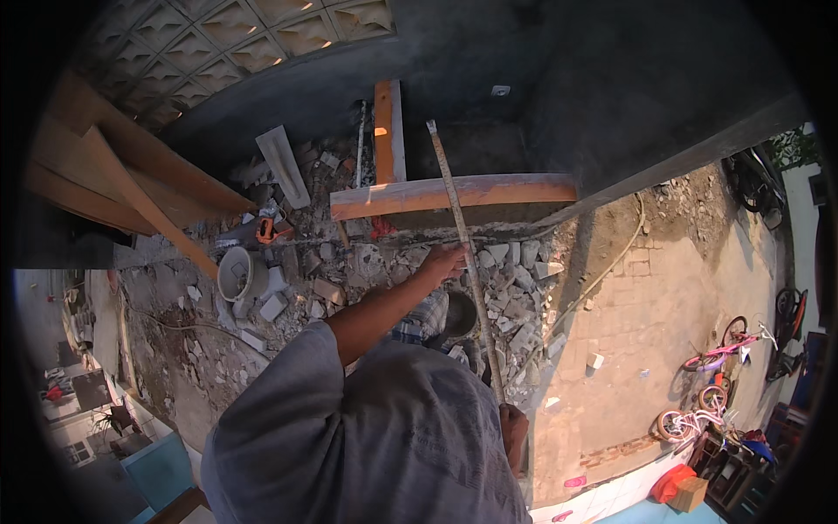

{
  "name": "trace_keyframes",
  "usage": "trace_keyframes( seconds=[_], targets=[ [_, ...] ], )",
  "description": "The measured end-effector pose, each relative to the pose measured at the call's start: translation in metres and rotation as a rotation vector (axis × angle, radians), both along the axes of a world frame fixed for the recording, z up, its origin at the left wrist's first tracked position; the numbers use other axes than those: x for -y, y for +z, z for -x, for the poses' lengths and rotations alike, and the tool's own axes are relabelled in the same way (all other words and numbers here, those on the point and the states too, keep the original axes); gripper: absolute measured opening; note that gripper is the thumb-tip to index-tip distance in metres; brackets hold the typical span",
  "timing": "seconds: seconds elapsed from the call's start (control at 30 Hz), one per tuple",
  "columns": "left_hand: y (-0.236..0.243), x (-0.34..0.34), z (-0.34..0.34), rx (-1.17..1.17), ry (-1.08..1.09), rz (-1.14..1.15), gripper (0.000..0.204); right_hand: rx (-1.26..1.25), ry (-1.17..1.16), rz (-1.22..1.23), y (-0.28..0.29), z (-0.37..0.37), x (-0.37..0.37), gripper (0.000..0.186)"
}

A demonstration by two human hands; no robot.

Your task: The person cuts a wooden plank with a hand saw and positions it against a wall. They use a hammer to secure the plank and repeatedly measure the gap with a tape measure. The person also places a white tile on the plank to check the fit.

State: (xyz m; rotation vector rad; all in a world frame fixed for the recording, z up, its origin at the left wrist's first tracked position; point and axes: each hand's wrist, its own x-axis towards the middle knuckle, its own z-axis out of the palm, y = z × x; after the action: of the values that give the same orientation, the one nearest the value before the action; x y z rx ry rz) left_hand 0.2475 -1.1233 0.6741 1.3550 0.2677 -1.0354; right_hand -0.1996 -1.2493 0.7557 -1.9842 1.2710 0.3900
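Observation:
I hold a long, rusty bar with a pale, flattened tip, slanting up and away in front of me. My left hand is closed around its middle, the arm stretched forward. Close to my right side, my right hand grips the lower end; my clothing partly hides it. Beyond my left hand, the bar's upper part passes in front of an orange-brown concrete-edged beam. Its tip shows against the dark wall, and I cannot tell whether they touch. Under my arms lies broken rubble.
A pale bucket stands left among the rubble, near an orange-handled saw. A dark bucket is close below my left hand. Wooden boards lean at far left. Small bicycles stand right, beyond the paved ground.

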Motion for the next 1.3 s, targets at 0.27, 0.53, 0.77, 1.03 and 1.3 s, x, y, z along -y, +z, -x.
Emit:
trace_keyframes(
  seconds=[0.27,0.53,0.77,1.03,1.3],
  targets=[
    [-0.087,0.056,-0.083,-0.016,-0.142,0.005,0.039,-0.172,0.003,-0.043,0.029,-0.057,0.011,0.032],
    [-0.089,0.105,-0.142,0.870,-0.507,-0.764,0.093,-0.107,-0.179,-0.039,-0.002,-0.023,0.101,0.034],
    [-0.122,0.072,-0.167,1.148,-0.833,-1.043,0.095,-0.110,-0.128,0.144,-0.040,-0.065,0.192,0.034],
    [-0.128,0.071,-0.178,1.175,-0.888,-0.987,0.101,-0.124,-0.125,0.211,-0.089,-0.128,0.279,0.034],
    [-0.118,0.068,-0.194,1.070,-0.978,-0.921,0.102,-0.105,-0.135,0.200,-0.129,-0.166,0.319,0.036]
  ],
)
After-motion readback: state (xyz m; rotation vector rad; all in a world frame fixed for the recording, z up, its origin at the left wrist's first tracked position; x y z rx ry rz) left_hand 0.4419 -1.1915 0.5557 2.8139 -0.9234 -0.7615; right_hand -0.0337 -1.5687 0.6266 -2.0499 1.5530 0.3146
